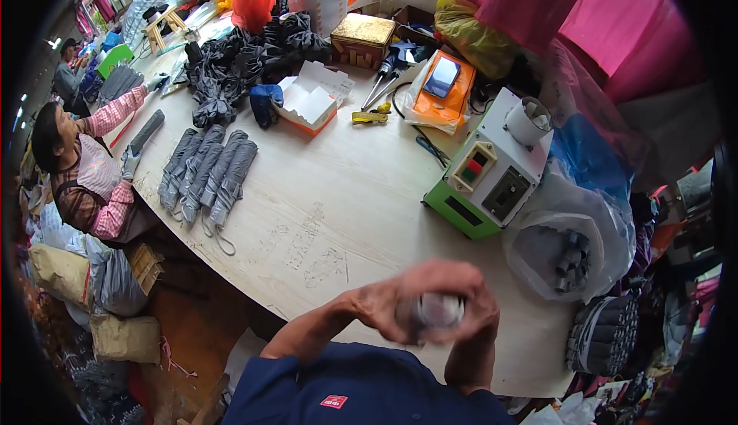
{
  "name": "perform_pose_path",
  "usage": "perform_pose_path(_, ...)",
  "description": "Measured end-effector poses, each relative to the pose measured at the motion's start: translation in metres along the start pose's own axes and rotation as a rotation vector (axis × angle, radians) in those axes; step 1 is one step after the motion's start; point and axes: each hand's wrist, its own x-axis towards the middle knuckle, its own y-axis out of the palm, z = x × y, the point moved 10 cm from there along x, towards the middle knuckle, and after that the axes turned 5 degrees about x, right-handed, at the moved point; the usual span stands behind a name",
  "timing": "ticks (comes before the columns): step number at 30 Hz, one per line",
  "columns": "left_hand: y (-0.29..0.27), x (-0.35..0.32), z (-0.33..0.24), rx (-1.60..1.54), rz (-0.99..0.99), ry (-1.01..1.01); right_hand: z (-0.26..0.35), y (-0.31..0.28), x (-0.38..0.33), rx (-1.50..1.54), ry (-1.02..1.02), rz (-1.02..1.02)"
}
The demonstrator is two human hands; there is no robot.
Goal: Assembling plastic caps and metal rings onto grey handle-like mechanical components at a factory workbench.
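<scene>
A wide pale wooden bench (330, 217) carries everything here, with a row of folded grey umbrellas (206, 173) lying side by side at its left. Behind them sits a heap of dark fabric (231, 64) beside an open white box (311, 102). On the right stands a green-and-white machine (492, 171), near an orange tray (444, 91).

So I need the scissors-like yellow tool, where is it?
The yellow tool lies at the table's far middle, between the open white box and the orange tray.
</scene>
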Motion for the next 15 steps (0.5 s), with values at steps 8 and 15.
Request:
perform_pose_path(8,-0.086,-0.036,0.069,0.633,-0.890,-0.395,-0.109,-0.044,-0.043,-0.364,0.467,-0.784)
perform_pose_path(15,-0.139,-0.048,0.118,0.434,-1.008,-0.357,-0.147,-0.024,-0.144,-0.697,0.662,-0.719)
